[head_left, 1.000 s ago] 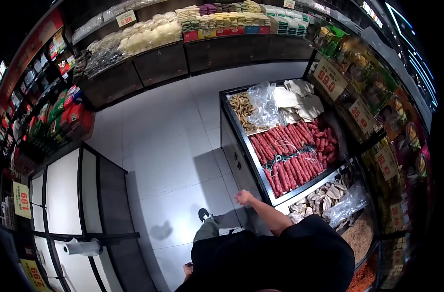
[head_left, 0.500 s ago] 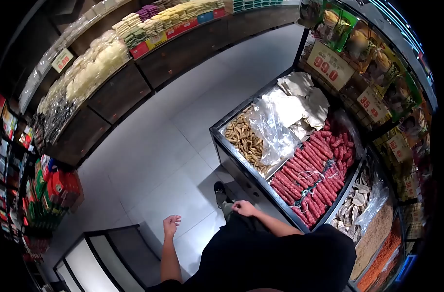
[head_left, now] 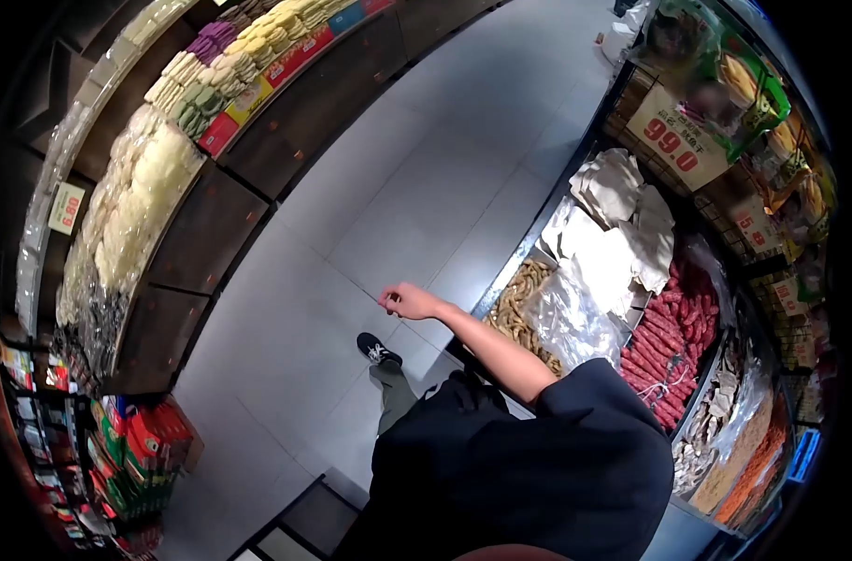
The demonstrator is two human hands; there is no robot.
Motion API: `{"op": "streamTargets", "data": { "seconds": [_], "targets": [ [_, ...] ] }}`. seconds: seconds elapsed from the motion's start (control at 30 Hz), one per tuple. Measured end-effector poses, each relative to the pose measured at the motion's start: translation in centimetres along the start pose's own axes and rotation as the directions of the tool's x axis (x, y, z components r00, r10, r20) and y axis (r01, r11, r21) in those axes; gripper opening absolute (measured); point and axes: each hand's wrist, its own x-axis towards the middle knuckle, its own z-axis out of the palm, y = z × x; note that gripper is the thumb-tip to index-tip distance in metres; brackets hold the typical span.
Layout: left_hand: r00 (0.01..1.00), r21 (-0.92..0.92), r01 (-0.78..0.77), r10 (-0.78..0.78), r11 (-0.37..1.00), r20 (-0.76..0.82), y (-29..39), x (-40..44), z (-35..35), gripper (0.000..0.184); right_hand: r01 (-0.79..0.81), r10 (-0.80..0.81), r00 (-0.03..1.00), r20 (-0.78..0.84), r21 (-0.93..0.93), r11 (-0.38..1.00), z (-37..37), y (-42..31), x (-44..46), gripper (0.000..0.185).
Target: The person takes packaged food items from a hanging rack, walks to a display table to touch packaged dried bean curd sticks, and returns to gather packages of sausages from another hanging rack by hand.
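Observation:
My right hand (head_left: 409,302) reaches out over the tiled floor, a little above and right of my shoe (head_left: 379,351). Its fingers are loosely curled, with a gap showing by the thumb, and nothing visible is in them. Nearest to it on the right is the display bin (head_left: 501,288) with brown dried pieces (head_left: 522,297), a clear plastic sheet (head_left: 575,313) and large pale flat sheets (head_left: 622,215). Red sausages (head_left: 664,346), some tied with string, lie beyond my forearm. My left hand is out of view.
Shelves on the left hold bagged pale goods (head_left: 145,196) and stacked packets (head_left: 257,47). Red and green boxes (head_left: 150,439) stand lower left. A dark-framed stand (head_left: 300,519) is at the bottom. Price signs (head_left: 678,140) and hanging packs line the right. Grey floor (head_left: 426,178) runs between.
My right hand has swung forward and left from beside my leg. My left hand has left the view. The shelves and bins have shifted as I moved and turned.

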Motion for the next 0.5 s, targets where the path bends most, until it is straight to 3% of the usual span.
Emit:
{"op": "streamTargets", "data": {
  "seconds": [0.1,0.23,0.27,0.3,0.33,0.37,0.4,0.43,0.47,0.5],
  "targets": [
    [0.995,0.022,0.011,-0.013,1.000,0.095,1.9,7.0,-4.9,0.023,-0.079,0.069,0.981,-0.182,-0.045,0.996,-2.2,3.2,4.0,0.023],
    [0.970,0.096,-0.110,0.085,0.989,0.228,5.2,19.2,-14.1,0.024,-0.246,0.232,0.956,-0.178,-0.064,0.967,-2.6,11.9,9.1,0.024],
    [0.950,0.111,-0.194,0.158,0.975,0.271,6.2,22.8,-17.1,0.025,-0.293,0.275,0.942,-0.192,-0.070,0.954,-3.0,14.6,9.6,0.024],
    [0.909,0.115,-0.323,0.273,0.939,0.316,7.5,26.4,-20.1,0.025,-0.453,0.446,0.873,-0.196,0.011,0.892,-3.5,16.7,9.3,0.024],
    [0.758,0.059,-0.586,0.521,0.808,0.392,8.2,30.0,-24.0,0.025,-0.593,0.603,0.778,-0.173,0.113,0.797,-2.5,18.8,8.8,0.025],
    [0.871,-0.033,-0.287,0.275,0.957,0.407,9.6,33.6,-25.4,0.027,-0.709,0.706,0.697,-0.126,0.031,0.705,-2.2,20.8,8.2,0.026],
    [0.921,-0.174,0.088,-0.013,0.981,0.390,10.2,38.0,-27.3,0.029,-0.803,0.807,0.584,-0.087,0.087,0.590,-1.4,23.4,7.5,0.027],
    [0.896,-0.305,0.388,-0.279,0.869,0.345,21.4,39.1,-32.4,0.031,-0.830,0.864,0.498,-0.078,0.244,0.501,-0.7,25.1,6.2,0.027],
    [0.914,-0.323,0.314,-0.193,0.893,0.357,22.9,44.4,-34.4,0.031,-0.830,0.913,0.407,-0.044,0.400,0.389,0.5,25.6,5.2,0.028],
    [0.925,-0.387,0.284,-0.144,0.877,0.352,26.5,49.4,-36.3,0.032,-0.760,0.907,0.419,-0.037,0.533,0.372,0.8,24.0,4.3,0.028]
  ]
}}
